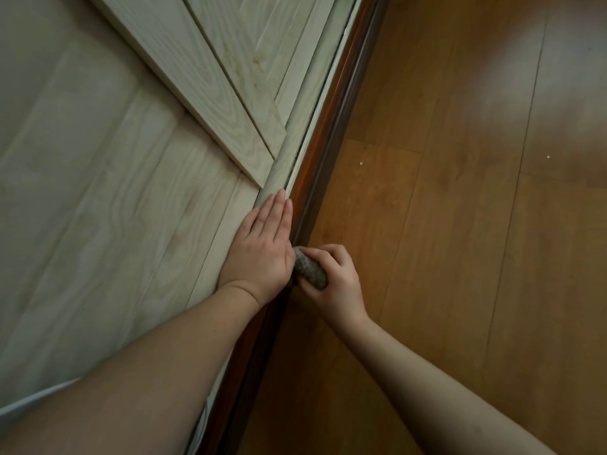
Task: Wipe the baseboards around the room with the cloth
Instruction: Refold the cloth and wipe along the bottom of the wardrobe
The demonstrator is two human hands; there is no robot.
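- One grey cloth [310,269], bunched into a small wad, sits against the dark brown baseboard [323,152] near the middle of the view, low down where the board meets the floor.
- The right hand [335,277] grips the cloth, fingers curled over its top and pressing it toward the baseboard; the right forearm comes in from the lower right.
- The left hand [262,244] lies flat on the pale wood panel [108,205] just above the baseboard, fingers straight and together, pointing up along the edge; it holds nothing, and its heel is touching or just beside the cloth.
- The baseboard runs as a slanted strip from the top centre down to the bottom edge, between the pale panelling on the left and the floor on the right.
- A raised pale wooden frame [210,83] crosses the panel diagonally above the left hand.
- The wooden floor [460,224] is orange-brown planks with a bright glare at the upper right and a couple of small white specks [361,163].
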